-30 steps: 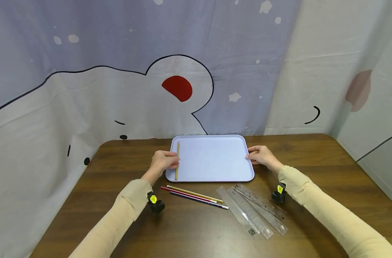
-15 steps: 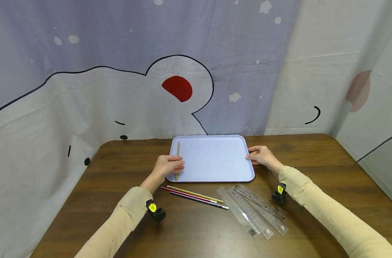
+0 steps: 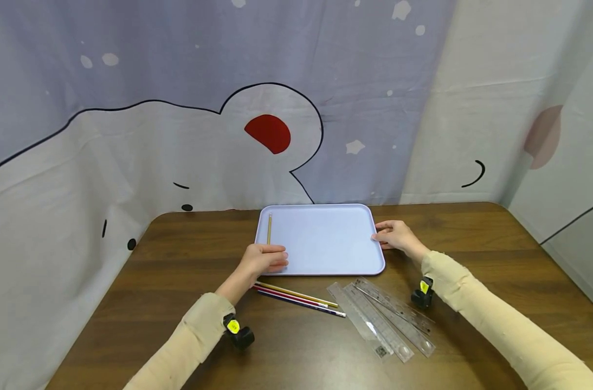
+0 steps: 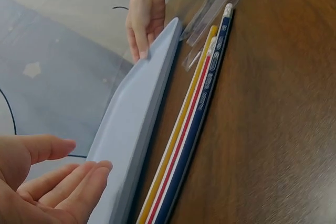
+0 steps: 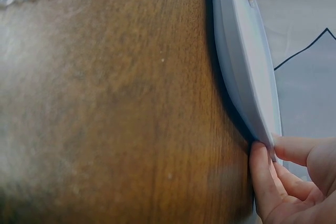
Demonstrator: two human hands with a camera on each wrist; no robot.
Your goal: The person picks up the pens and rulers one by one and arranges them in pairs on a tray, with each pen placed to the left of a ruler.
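Lavender tray [image 3: 326, 238] on the wooden table [image 3: 472, 227] holds one pencil [image 3: 269, 228] along its left side — released. Left hand [image 3: 263, 259], fingers relaxed and empty, has withdrawn toward three pencils [image 3: 296, 298] beside the tray; right hand [image 3: 393, 234] still pinches the tray's right rim.

Table [image 3: 472, 238]: dark wood grain, faint sheen. Tray [image 3: 321, 238]: smooth pale-blue plastic, matt. Rulers [image 3: 381, 319]: clear glossy plastic. Pencils [image 3: 296, 298]: lacquered, shiny paint. Backdrop [image 3: 130, 135]: printed cloth, matt, creased.
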